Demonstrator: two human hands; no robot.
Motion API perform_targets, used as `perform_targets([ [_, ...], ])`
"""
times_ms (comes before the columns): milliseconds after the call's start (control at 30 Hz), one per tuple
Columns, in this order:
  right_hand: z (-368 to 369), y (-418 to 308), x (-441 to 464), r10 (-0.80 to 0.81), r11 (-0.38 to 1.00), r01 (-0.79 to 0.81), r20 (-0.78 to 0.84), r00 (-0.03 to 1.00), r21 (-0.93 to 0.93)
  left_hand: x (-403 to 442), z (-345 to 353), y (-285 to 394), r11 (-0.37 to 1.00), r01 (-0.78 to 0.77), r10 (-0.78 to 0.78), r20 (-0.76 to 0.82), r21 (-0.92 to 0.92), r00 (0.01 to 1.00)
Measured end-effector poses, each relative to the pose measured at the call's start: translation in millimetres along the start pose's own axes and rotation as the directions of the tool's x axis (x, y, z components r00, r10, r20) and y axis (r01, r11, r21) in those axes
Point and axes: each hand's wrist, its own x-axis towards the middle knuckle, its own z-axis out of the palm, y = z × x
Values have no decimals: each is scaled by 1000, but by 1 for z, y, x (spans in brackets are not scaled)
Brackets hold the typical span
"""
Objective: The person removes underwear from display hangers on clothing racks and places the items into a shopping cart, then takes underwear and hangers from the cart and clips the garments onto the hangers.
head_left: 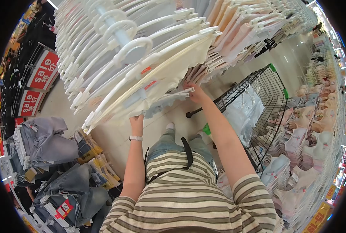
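Observation:
My right hand (196, 94) is closed at the end of a white hanger (186, 91), low on the rack. A pale grey-blue garment with a ruffled edge (161, 105) hangs from that hanger. My left hand (136, 122), with a light band on the wrist, reaches up under the front cream garment (161, 79). Its fingertips are hidden behind the cloth, so what it touches cannot be made out. Above both hands, many white hangers (118, 83) with pale clothes fill a rail with a round end (136, 54).
A black wire shopping cart (272, 112) with green corners stands at right, holding pale clothes (245, 112) on hangers. Denim shorts (48, 139) hang at lower left, near red sale signs (45, 70). Racks of pale undergarments (297, 143) line the far right. Peach garments (239, 35) hang at the top.

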Motion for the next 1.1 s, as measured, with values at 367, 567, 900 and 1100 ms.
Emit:
perform_targets([
  [367,20,26,-41,-191,-26,311,310,931,-950,-6,-15,-54,987,-74,86,-77,141,993],
  [567,39,14,-121,-409,-122,474,479,777,-872,-58,-63,-25,994,-44,28,149,103,988],
  [900,43,-19,-240,-875,464,859,43,483,-217,-133,-69,200,627,-779,620,606,-2,498],
  [1100,123,-43,-276,-765,565,300,352,539,769,-159,6,306,414,-820,714,700,-395,23],
])
